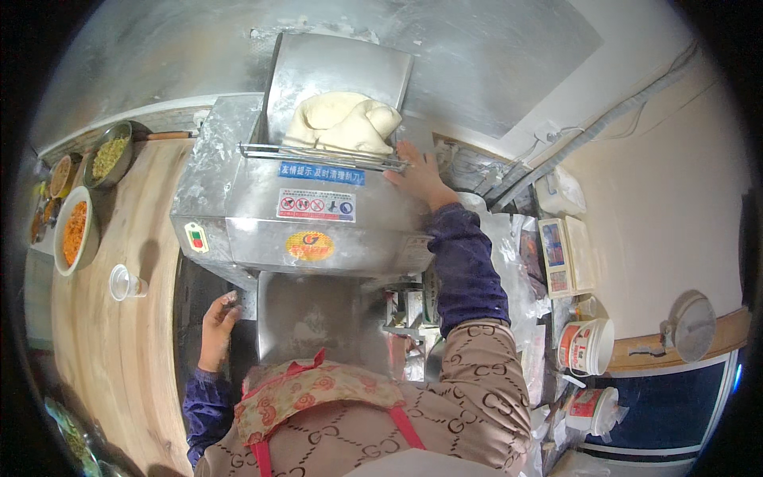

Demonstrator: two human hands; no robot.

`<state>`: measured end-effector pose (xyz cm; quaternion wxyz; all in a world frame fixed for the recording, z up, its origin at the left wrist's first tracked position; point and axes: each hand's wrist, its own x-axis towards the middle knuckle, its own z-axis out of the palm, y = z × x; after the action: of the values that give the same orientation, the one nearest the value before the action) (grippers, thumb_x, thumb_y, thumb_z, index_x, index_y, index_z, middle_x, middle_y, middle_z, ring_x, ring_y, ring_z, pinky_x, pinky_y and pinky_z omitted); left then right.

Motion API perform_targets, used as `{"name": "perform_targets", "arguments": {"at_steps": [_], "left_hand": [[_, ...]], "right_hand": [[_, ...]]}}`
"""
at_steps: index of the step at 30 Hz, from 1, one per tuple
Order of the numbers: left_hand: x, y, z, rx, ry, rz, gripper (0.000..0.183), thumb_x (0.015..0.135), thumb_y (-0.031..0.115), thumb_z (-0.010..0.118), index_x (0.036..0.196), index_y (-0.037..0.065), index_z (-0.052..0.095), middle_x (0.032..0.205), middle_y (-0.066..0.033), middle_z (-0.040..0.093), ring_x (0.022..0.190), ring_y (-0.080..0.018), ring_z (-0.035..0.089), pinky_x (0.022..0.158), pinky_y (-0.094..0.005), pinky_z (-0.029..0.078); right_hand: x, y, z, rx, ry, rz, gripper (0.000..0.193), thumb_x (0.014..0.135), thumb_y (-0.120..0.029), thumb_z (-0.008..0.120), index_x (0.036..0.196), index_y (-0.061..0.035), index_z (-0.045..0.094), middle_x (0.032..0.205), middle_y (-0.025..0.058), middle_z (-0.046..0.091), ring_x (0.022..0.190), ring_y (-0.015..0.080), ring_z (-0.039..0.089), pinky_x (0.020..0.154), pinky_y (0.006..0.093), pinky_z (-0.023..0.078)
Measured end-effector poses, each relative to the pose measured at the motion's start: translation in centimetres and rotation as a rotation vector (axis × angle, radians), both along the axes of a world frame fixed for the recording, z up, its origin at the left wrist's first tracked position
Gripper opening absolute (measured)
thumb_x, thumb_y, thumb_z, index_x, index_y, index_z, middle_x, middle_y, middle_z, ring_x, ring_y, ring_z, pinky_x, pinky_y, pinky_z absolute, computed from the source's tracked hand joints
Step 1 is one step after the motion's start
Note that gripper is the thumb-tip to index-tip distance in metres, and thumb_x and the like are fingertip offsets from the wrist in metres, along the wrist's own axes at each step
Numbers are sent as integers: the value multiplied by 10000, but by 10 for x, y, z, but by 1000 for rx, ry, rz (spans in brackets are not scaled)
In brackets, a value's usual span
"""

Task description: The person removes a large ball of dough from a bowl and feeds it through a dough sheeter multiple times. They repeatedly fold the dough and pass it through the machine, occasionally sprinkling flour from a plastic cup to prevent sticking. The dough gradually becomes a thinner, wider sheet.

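One lump of dough [340, 119]: pale cream, smooth, thick, folded over itself, soft creases at middle and right. Lies on sloped metal tray [342, 67] atop machine [262, 226], behind wire guard [270, 153]. Right hand [423, 176]: fingers apart, at guard's right end, just beside dough; contact unclear. Left hand [218, 330]: fingers bent, near machine's lower left; cannot tell whether anything is gripped.
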<state>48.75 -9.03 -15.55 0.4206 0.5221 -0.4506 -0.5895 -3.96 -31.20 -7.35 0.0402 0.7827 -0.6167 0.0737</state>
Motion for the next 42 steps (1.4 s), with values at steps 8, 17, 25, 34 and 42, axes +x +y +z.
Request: {"name": "perform_targets", "arguments": {"at_steps": [8, 17, 25, 34, 42], "left_hand": [[6, 25, -8, 99, 37, 116, 274, 901, 53, 620, 1174, 31, 624, 1023, 16, 634, 872, -78, 567, 769, -226, 450], [10, 37, -29, 94, 65, 58, 232, 934, 105, 602, 1163, 74, 616, 1032, 3, 639, 896, -111, 614, 797, -263, 492], [20, 54, -39, 142, 82, 104, 211, 942, 106, 598, 1149, 86, 629, 1025, 5, 645, 881, -98, 610, 766, -248, 489], [24, 68, -45, 132, 41, 138, 238, 930, 63, 600, 1164, 31, 623, 1045, -11, 653, 870, -89, 587, 750, -232, 470], [32, 84, -61, 225, 46, 129, 261, 913, 59, 618, 1172, 31, 628, 1042, -22, 660, 874, -92, 586, 749, -228, 460]], "right_hand": [[-9, 36, -5, -112, -1033, -33, 469, 873, -164, 736, 1269, 27, 572, 1140, 89, 635, 1008, 152, 614, 855, 269, 505], [5, 32, -9, -37, -1416, -142, 146, 928, -104, 657, 1021, 2, 695, 874, 16, 684, 745, 71, 607, 675, 209, 491], [-6, 31, -16, -144, -1394, -159, 141, 937, -130, 642, 946, -2, 701, 763, -2, 650, 637, 69, 563, 591, 213, 453], [2, 47, -3, -226, -1107, -346, 235, 958, -220, 633, 854, -15, 680, 658, -16, 568, 559, 67, 477, 515, 251, 384], [26, 72, 8, -192, -1309, -242, 269, 964, -217, 614, 844, 8, 699, 677, -7, 590, 564, 74, 492, 531, 249, 396]]}}
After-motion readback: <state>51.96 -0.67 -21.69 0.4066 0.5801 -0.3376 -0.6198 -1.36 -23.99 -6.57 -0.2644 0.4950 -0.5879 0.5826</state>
